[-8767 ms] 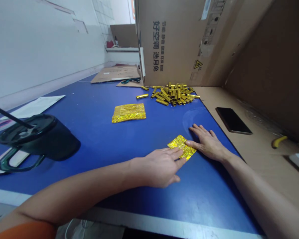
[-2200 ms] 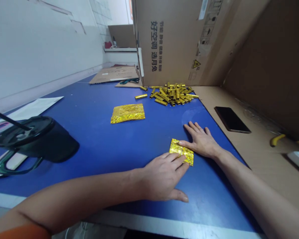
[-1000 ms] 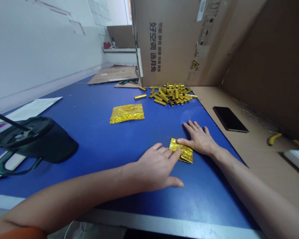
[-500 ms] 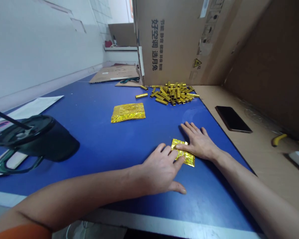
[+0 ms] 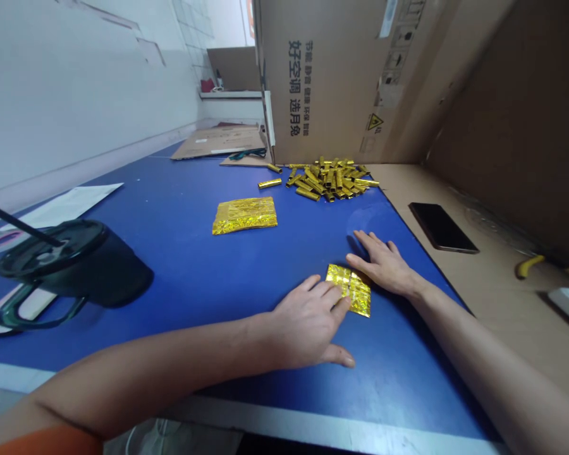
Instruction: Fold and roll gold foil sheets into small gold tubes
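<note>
A small square of shiny gold foil (image 5: pixel 359 294) lies flat on the blue table (image 5: pixel 189 259). My left hand (image 5: pixel 310 322) rests at its left edge, fingertips on the foil and thumb stretched out. Just beyond the foil's upper right side is my right hand (image 5: pixel 386 268), with its fingers spread and nothing in it. Farther up the table lies a larger stack of gold foil (image 5: pixel 245 215). Behind it is a heap of small rolled gold tubes (image 5: pixel 332 179), and two single tubes (image 5: pixel 270 183) lie to the heap's left.
A dark lidded mug (image 5: pixel 109 265) with a straw stands at the left, by white paper (image 5: pixel 61 205). A phone (image 5: pixel 442 227) lies on cardboard at the right. Large cardboard (image 5: pixel 332 82) stands behind the tubes. Flat cardboard (image 5: pixel 218 140) lies at the back left.
My right hand has come off the foil square, moving slightly up and to the right, so more of the foil shows. My left hand has barely moved.
</note>
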Demonstrator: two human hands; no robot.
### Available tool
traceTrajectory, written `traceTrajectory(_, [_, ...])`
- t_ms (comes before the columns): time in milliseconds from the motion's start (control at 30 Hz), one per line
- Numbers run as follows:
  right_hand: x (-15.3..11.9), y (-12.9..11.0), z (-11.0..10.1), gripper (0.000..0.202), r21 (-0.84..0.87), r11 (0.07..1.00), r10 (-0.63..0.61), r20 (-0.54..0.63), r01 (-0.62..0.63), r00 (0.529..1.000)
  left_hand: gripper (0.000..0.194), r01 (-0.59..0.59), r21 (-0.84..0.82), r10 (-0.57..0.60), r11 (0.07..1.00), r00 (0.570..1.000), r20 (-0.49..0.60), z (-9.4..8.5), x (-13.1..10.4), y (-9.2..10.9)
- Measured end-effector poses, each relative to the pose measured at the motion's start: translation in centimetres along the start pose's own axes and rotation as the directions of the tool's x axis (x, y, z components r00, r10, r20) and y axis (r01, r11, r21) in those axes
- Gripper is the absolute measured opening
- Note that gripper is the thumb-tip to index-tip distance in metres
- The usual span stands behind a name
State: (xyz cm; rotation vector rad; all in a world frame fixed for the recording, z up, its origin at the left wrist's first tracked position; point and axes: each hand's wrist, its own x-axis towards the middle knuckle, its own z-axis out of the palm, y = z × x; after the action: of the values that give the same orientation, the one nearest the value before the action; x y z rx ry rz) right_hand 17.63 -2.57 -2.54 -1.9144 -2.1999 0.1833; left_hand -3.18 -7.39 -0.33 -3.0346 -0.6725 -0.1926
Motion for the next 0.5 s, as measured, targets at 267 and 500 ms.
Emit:
traceTrajectory(267, [0.0,-0.2,0.1,0.082,-0.062,0.998,-0.009,-0.007,0.008,1.0,0.07,-0.004,0.016,0.004,1.0,1.0,0.016,0.0,0.0,0.1])
traceTrajectory(500, [-0.9,0.5,-1.4,0.049,0.201,0.972,-0.079,-0.202,0.12,0.976,0.067,0.004,0.041,-0.004,0.999,1.0,0.006,-0.4,0.1,-0.1])
